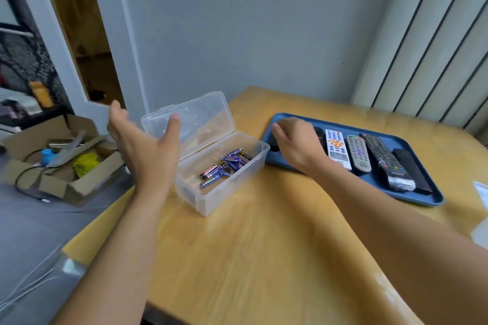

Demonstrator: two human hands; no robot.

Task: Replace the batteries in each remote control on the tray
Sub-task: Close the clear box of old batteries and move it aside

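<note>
five remotes sit side by side on the blue tray [412,199], and my right hand [295,142] is draped over the one at the near-left end of the row. that black remote [318,134] is mostly hidden under my palm; i cannot tell whether my fingers have actually closed on it or only rest on top. just to the right of that hand lie the white remote [336,148], the grey remote [357,153], a larger black remote [385,163] in shiny wrap, and a slim dark remote [412,170] at the far end.

my left hand [144,140] is spread open with nothing in it, thumb tip touching the raised lid of the clear plastic box [216,187], which stands on the desk [250,245] between my two hands. loose batteries [227,163] lie in a heap at the bottom of it.

i judge the remotes light and rigid, smooth plastic that could slide on the tray, so i would pinch one by its long edges near the middle, then flip it to reach the battery cover on the back. the wrapped one looks slickest. the batteries are small, hard and prone to roll; i would pick each across its barrel between thumb and forefinger. the box lid seems thin and springy, the hinge likely its weak spot.
</note>
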